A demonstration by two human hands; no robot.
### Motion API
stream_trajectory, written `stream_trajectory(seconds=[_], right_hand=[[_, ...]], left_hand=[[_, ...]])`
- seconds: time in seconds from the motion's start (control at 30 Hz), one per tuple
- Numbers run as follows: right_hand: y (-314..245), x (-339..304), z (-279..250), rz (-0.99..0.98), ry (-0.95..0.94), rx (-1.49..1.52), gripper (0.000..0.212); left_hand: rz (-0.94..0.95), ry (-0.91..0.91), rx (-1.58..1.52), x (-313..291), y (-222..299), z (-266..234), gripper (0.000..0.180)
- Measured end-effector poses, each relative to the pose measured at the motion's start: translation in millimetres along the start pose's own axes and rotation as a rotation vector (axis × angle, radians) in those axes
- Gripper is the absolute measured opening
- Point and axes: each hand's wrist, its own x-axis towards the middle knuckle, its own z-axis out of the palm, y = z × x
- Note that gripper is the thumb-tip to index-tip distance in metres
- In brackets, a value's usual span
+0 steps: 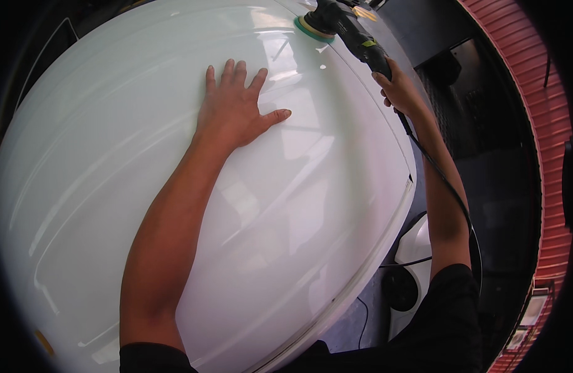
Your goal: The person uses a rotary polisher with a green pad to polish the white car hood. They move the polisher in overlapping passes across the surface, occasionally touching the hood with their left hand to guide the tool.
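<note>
My left hand [236, 109] lies with its fingers spread on a glossy white car panel [286, 205], which curves across most of the view. Up at the top right, my right hand [398, 87] is wrapped round the handle end of a black power polisher [351, 34]. The polisher's round pad, green with a pale layer [314, 30], is at the panel's far right part, beside a seam line. Whether the pad presses on the surface or sits just above it, I cannot tell. Light reflections streak the white paint.
The polisher's black cord [445, 174] runs back along my right forearm. Below the panel's right edge stands a white object with a dark round part [401, 289], and a thin cable [364, 323] hangs near it. A red ribbed wall [516, 43] rises at the far right.
</note>
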Motion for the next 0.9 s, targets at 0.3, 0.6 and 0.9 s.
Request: stream_trajectory(seconds=[0.3,0.6,0.9], right_hand=[[16,-143,-8,0.115,0.007,0.096,0.067],[20,-65,2,0.051,0.011,0.082,0.066],[5,-10,6,0.034,0.039,0.045,0.069]], left_hand=[[-0.012,-0.031,-0.031,1,-6,-7,0.100],[-0.014,-0.030,-0.034,-3,-8,-7,0.098],[-0.001,-0.001,-0.048,-2,-1,-6,0.100]])
